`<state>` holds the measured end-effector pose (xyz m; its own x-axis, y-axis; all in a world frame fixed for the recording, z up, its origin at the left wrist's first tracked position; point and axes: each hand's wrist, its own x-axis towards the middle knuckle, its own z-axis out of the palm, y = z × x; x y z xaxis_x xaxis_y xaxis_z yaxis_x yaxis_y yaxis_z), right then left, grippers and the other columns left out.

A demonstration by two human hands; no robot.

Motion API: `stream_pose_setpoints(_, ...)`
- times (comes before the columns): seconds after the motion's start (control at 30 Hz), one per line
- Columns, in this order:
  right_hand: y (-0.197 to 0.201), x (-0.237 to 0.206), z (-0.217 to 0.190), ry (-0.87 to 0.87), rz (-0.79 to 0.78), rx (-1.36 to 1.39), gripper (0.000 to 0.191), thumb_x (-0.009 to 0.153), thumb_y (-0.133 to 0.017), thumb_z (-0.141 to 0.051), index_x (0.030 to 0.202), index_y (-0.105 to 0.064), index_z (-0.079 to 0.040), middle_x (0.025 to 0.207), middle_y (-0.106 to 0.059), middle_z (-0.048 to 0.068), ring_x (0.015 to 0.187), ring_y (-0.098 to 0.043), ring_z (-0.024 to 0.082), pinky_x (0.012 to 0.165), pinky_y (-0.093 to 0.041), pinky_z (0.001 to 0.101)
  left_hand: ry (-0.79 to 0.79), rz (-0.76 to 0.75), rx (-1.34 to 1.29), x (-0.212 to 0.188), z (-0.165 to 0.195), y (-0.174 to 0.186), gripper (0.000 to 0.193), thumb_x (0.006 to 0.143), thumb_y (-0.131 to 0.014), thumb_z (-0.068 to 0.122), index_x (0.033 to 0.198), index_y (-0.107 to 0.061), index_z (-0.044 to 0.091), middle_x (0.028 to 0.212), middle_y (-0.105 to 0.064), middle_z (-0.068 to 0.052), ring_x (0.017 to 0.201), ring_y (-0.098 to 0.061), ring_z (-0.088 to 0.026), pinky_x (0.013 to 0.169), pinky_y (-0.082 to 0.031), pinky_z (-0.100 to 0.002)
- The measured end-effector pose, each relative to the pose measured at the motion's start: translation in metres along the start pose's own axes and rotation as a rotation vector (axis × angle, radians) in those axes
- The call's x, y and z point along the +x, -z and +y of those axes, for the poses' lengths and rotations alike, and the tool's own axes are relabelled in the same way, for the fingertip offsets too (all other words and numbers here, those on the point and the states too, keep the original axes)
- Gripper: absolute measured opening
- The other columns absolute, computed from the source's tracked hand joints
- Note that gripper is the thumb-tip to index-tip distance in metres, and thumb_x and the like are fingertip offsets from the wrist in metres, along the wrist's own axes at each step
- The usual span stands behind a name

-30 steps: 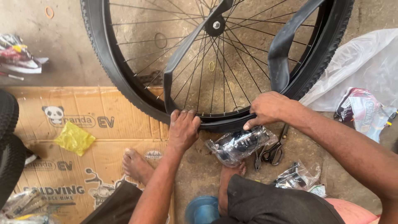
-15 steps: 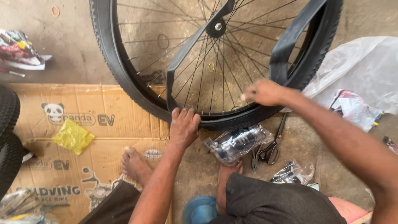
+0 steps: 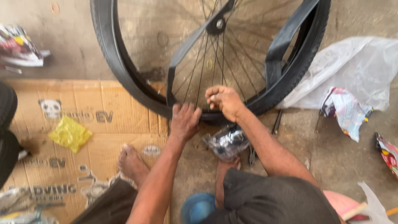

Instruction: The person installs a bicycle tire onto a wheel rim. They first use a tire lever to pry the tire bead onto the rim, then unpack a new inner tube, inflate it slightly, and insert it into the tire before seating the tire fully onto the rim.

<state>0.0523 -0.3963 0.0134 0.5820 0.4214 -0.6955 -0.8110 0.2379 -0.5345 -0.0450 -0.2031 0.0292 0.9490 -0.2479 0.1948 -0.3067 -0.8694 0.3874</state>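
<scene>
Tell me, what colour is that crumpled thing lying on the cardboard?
Yellow. The crumpled wrapper on the cardboard shows clearly in the head view, left of the left hand.

Bare concrete floor, flattened cardboard

one bicycle wheel, two hands, one yellow bag, one cardboard sheet

- The left hand lies flat on the lowest part of the bicycle wheel, its fingers against the rim.
- The right hand sits just right of those fingers, among the spokes.
- The inner tube hangs inside the rim, beyond both hands.
- A crumpled plastic bag lies below the right fingers, nearer the person.
- The cardboard sheet spreads left of the left fingers.
</scene>
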Motion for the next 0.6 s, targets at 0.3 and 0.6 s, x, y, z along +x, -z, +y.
stream_pose_setpoints(0.3,-0.008,-0.019,-0.012,0.036,0.093,0.125,0.025,0.092,-0.049,0.009,0.112,-0.064,0.009,0.106,-0.070,0.017,0.097,-0.072,0.028,0.093,-0.061,0.0399,0.061,-0.091,-0.024,0.005,0.002,0.008,0.026,0.069,-0.071,0.006,0.089,-0.058,0.014,0.089,-0.060,-0.006,0.093,-0.060,-0.027,0.085,-0.039,-0.048)
stream_pose_setpoints(0.6,-0.012,-0.042,-0.029,0.059,-0.111,0.055,0.031,0.092,-0.049,0.012,0.119,-0.064,0.011,0.119,-0.070,0.023,0.108,-0.071,0.029,0.094,-0.061,0.0390,0.138,-0.227,-0.056,0.017,0.010,0.032,0.039,0.065,-0.075,0.008,0.103,-0.064,0.010,0.098,-0.066,-0.009,0.104,-0.062,-0.028,0.094,-0.040,-0.048)
